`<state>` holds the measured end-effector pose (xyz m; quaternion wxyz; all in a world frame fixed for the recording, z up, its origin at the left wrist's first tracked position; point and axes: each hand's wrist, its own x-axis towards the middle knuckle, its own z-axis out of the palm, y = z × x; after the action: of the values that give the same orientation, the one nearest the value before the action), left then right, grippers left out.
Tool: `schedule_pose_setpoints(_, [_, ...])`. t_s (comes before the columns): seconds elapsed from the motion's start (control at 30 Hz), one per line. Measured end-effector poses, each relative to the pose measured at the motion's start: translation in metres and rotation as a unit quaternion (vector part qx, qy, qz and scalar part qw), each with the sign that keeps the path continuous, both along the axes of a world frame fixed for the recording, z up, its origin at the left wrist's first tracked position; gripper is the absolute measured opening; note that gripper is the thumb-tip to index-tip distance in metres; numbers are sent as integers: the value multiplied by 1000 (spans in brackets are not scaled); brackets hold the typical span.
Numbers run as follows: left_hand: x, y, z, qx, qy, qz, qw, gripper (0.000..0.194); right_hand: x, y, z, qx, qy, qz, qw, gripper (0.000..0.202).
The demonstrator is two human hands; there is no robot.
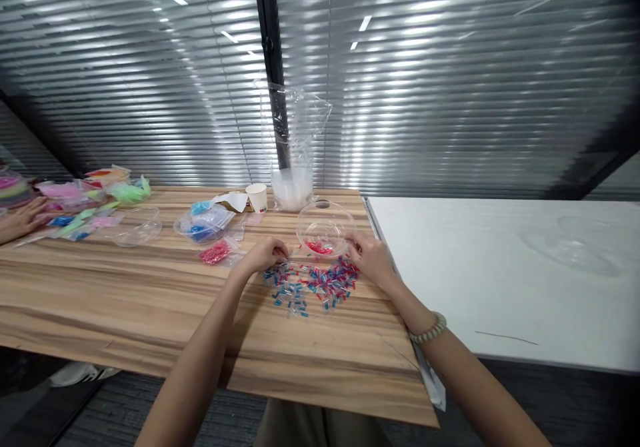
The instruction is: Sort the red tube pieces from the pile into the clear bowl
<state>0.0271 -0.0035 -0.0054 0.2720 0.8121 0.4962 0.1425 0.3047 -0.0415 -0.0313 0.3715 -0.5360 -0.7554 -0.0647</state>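
Working both hands over loose bits (334, 282) on the wood table (175, 307), right in front of the person. Bits lie spread flat in two rough patches: left one mostly blue and clear, right one denser with more red. Flat spread likely makes single colours easier to pick out.

Bowl (320, 224) stands just behind the right patch with red bits (319, 248) at its near side; probably parked there to keep the reach short. Can't tell if it's tilted.

Right hand (369, 255) is at the bowl's right edge, fingers bent, maybe to steady it; can't tell if they pinch the rim, a bit, or nothing. Left hand (267, 255) is curled at the far-left edge of the bits, fingertips drawn in; whether anything is pinched can't be seen. Hands are well apart, bits between and below, so the view stays clear.

Red packet (215, 252), blue tub (200, 224) and cup (257, 198) sit left and back, presumably out of elbow range. Another person's hand (25, 219) is far left, by coloured packets (107, 187)
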Motion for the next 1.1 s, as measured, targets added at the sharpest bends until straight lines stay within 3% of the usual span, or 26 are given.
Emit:
schedule_pose_setpoints(0.27, [-4,2,-3,-20,-19,-9,1000,20,0,-1,2,-11,-10,-7,1000,24])
schedule_pose_setpoints(0.57, [3,0,0,83,43,-26,995,24,1,0,1,-12,-12,-6,1000,25])
schedule_pose_setpoints(0.87, [1,2,-8,130,67,-54,988,25,-2,-2,4,-21,-9,-1,1000,24])
schedule_pose_setpoints(1.1, [6,2,-9,117,73,-50,989,25,-2,-3,4,-18,-6,16,1000,24])
